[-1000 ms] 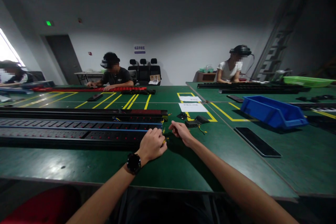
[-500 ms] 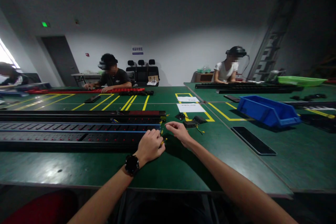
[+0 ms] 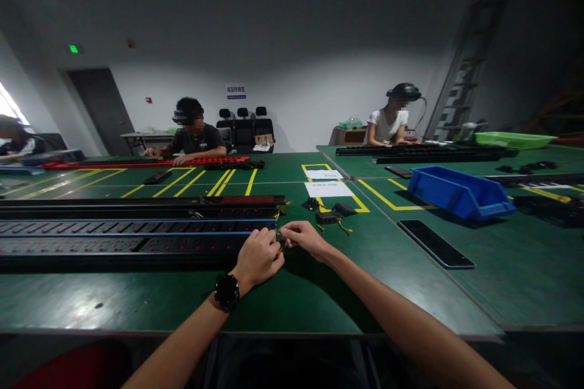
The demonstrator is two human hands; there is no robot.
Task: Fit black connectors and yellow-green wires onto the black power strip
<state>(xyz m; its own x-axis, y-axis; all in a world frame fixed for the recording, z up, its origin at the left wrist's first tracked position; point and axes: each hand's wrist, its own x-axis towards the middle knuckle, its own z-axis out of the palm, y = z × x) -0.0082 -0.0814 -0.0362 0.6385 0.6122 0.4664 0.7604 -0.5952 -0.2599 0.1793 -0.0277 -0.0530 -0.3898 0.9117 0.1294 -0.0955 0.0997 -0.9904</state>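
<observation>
Long black power strips (image 3: 137, 236) with red dots and blue edges lie across the green table (image 3: 319, 292) in front of me. My left hand (image 3: 256, 256), with a black watch on its wrist, rests at the strips' right end, fingers curled on a small yellow wire (image 3: 279, 248). My right hand (image 3: 303, 237) is beside it, fingertips pinched at the same wire end. Both hands touch at the strip's end. Small black parts (image 3: 329, 215) with yellow-green wires lie just beyond my right hand.
A blue bin (image 3: 458, 192) and a flat black plate (image 3: 435, 244) sit to the right. White paper sheets (image 3: 327, 188) lie in a yellow-taped box. Three other people work at far tables: a person in black (image 3: 194, 134), a person in white (image 3: 390, 118), another at left (image 3: 13, 143). A green tray (image 3: 515, 140) is far right.
My right hand has moved left and closed in on my left hand at the strip's end. The camera view has tilted slightly.
</observation>
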